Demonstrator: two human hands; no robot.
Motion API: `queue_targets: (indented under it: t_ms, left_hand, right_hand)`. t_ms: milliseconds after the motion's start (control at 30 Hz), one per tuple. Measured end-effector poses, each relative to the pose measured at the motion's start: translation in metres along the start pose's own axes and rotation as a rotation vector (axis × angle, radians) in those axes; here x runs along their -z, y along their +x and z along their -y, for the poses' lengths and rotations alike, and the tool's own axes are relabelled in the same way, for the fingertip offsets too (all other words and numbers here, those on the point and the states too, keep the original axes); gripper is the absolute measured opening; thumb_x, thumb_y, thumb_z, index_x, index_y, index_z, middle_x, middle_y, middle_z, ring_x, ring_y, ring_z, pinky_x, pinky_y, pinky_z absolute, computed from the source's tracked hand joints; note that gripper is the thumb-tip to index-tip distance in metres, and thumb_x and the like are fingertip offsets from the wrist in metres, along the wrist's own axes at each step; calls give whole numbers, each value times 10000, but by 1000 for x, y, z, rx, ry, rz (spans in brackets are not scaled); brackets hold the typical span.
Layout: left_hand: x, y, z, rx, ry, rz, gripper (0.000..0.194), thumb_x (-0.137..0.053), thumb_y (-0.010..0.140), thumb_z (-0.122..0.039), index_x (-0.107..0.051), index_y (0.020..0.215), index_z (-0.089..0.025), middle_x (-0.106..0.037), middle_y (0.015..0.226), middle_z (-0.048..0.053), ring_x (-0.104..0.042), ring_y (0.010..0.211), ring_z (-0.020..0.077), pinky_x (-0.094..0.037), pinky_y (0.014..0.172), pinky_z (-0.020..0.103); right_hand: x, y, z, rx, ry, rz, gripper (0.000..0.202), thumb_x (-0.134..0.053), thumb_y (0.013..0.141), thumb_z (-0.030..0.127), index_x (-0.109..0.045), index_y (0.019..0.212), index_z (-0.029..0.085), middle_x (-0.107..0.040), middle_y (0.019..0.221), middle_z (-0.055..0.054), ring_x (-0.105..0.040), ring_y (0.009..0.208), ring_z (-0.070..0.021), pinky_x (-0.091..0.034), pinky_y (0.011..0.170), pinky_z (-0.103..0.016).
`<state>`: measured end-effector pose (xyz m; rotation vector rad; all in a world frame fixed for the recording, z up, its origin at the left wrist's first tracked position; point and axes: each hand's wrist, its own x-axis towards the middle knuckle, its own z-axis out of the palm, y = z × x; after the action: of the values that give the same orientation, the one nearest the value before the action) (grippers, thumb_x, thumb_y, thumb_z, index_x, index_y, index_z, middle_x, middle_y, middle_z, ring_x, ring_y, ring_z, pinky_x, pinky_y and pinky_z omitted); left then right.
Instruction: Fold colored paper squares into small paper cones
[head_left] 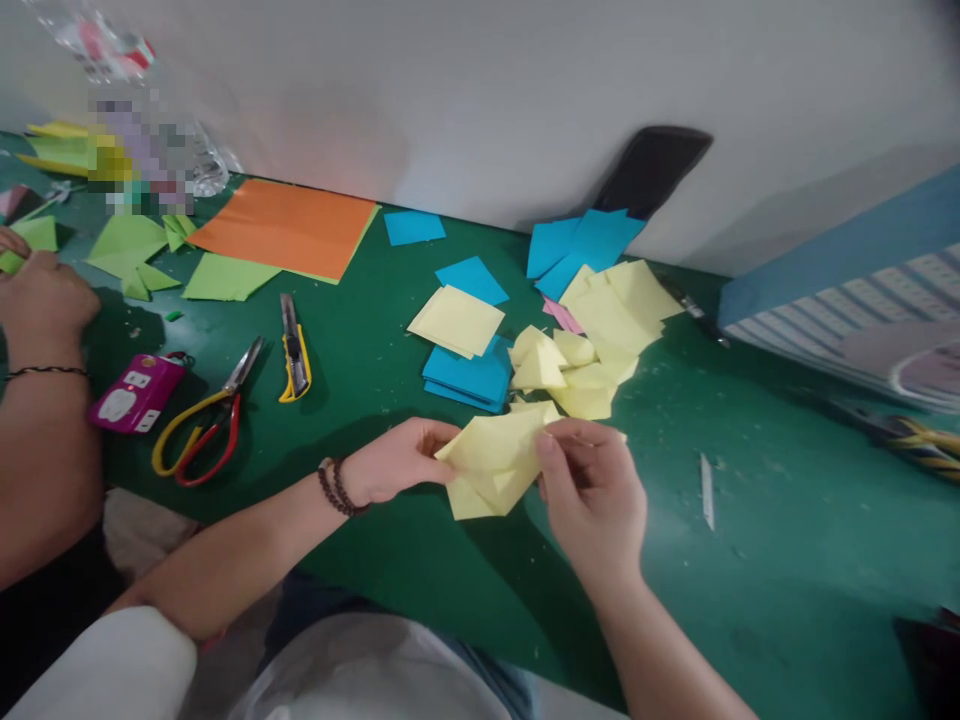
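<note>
Above the green table, a creased yellow paper [491, 462] is held between both hands. My left hand [401, 460] pinches its left edge, and a bead bracelet is on that wrist. At the upper right corner, my right hand [596, 490] grips the sheet between thumb and fingers. Just beyond the hands are folded yellow pieces [538, 360], a stack of blue paper [471, 375] and a small stack of flat yellow squares [457, 320]. More yellow sheets [619, 305] lie behind to the right, partly over a pink piece [562, 316].
Scissors [217, 420], a yellow cutter [295, 350] and a purple box [139, 393] lie left. Orange paper [289, 228] is farther back. Another person's hand [49, 290] holds green paper at far left. A phone [652, 170] leans on the wall; pliers [907, 435] lie right.
</note>
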<state>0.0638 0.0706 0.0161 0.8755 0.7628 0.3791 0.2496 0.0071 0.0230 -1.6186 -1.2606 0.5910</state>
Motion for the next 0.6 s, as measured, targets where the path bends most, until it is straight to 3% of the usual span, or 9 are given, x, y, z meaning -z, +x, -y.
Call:
queue_targets:
  t_ms: [167, 333, 500, 600]
  left_hand:
    - [-4, -1, 3, -77, 95, -113, 329, -753, 693, -224, -720, 1000, -109, -742, 1007, 103, -695, 904, 232, -547, 805, 312]
    - [-6, -2, 5, -194, 262, -188, 251, -665, 790, -231, -711, 1009, -119, -743, 994, 87, -699, 886, 214, -556, 757, 275]
    - [-5, -2, 6, -291, 317, -239, 225, -620, 821, -228, -718, 1003, -139, -746, 993, 67, -703, 895, 200, -555, 748, 246]
    - [-6, -2, 8, -303, 307, -265, 248, -632, 830, -265, -711, 1029, -140, -745, 1013, 73, -703, 893, 202, -555, 735, 246]
  right_hand:
    - [1, 2, 3, 207, -232, 66, 156, -660, 822, 268, -612, 967, 235, -582, 649, 49, -526, 492, -85, -449, 448, -194]
    - [4, 6, 5, 337, -304, 145, 128, -601, 865, 246, -638, 986, 231, -622, 877, -18, -566, 584, -91, -486, 496, -210]
    - [4, 6, 2, 522, -430, 70, 164, -583, 889, 283, -569, 745, 205, -622, 867, -54, -643, 749, -154, -520, 585, -251]
    - [4, 6, 3, 493, -417, 41, 224, -610, 864, 269, -470, 696, 220, -621, 813, -29, -644, 737, -149, -510, 566, -237]
